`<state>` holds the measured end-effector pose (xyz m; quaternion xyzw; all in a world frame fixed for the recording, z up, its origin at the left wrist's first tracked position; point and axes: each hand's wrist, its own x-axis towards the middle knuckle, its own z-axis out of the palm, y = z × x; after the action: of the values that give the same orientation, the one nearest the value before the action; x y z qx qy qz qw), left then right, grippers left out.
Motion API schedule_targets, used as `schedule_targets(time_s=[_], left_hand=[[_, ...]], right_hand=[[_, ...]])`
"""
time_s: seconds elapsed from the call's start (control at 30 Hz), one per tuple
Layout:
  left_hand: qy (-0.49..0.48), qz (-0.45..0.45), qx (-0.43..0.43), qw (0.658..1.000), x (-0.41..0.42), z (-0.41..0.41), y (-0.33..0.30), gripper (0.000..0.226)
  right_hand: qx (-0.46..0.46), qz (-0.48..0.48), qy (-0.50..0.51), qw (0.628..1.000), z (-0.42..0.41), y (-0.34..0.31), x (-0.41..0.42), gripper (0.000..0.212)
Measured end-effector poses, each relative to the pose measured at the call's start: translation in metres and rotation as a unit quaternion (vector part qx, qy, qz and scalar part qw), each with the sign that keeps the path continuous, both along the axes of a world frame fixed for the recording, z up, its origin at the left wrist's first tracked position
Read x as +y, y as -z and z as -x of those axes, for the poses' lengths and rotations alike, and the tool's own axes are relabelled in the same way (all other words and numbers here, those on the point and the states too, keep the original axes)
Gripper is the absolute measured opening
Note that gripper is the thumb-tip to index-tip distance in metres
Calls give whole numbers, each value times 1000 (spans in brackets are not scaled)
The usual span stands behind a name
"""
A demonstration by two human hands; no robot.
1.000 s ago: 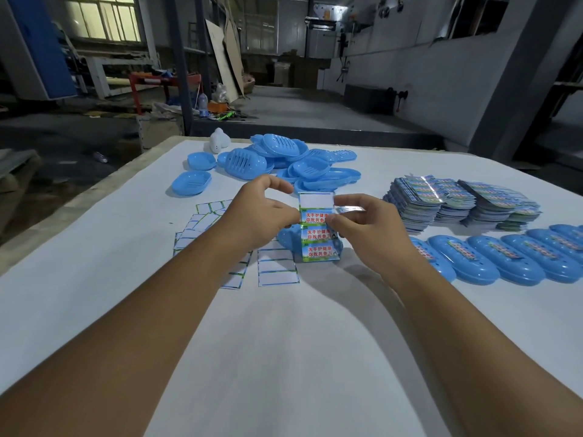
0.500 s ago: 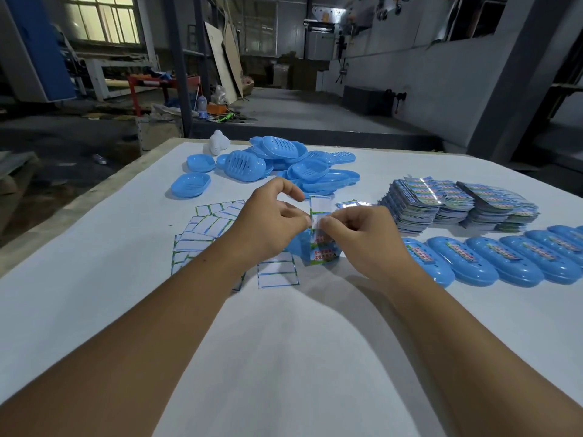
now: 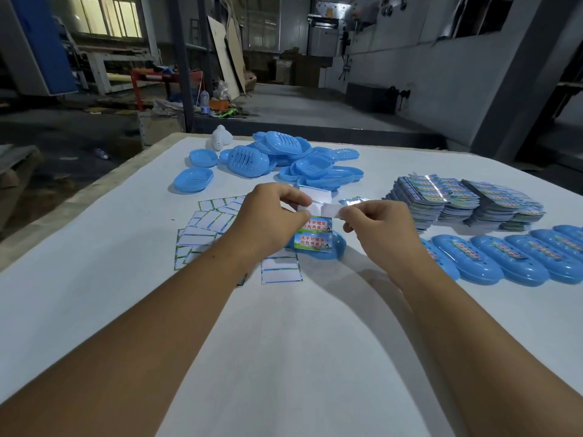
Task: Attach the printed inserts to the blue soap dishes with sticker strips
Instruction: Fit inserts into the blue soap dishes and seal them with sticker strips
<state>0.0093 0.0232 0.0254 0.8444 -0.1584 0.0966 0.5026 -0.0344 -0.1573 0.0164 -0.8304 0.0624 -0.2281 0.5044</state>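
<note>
Nearer the person, the white table (image 3: 284, 357) lies bare between the two forearms, while its far half is crowded: a heap of blue soap dishes (image 3: 284, 159) toward the far edge, stacks of printed inserts (image 3: 457, 203) at the right, and a row of finished dishes (image 3: 511, 263) running off the right edge. Peeled backing papers (image 3: 208, 228) lie scattered left of centre, well in from the table's left edge. Both hands are raised together above one blue dish (image 3: 334, 247) lying on the table. The left hand (image 3: 268, 219) pinches a sticker strip (image 3: 314, 234) that hangs down over that dish, and the right hand (image 3: 378, 228) pinches a white label (image 3: 329, 211) at the strip's top.
</note>
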Motion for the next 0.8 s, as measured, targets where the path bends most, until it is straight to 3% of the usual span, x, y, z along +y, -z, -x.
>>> schedule_targets(time_s=[0.37,0.53,0.7,0.73,0.8], left_hand=[[-81,-29,39,996,20,-8,-12,12],[-152,-216,37,964,34,-13,-10,19],[-155,-410,61,897,37,-9,-3,34],[-165,-419,37,892,36,-9,-4,32],[-160,-344,-6,925,29,-5,-9,20]], right_hand=[[17,50,60,997,-1,3,-10,28],[13,55,49,997,0,3,-6,31],[3,52,40,998,1,3,-3,27],[2,50,42,998,1,3,-3,26],[0,53,46,998,1,3,-3,23]])
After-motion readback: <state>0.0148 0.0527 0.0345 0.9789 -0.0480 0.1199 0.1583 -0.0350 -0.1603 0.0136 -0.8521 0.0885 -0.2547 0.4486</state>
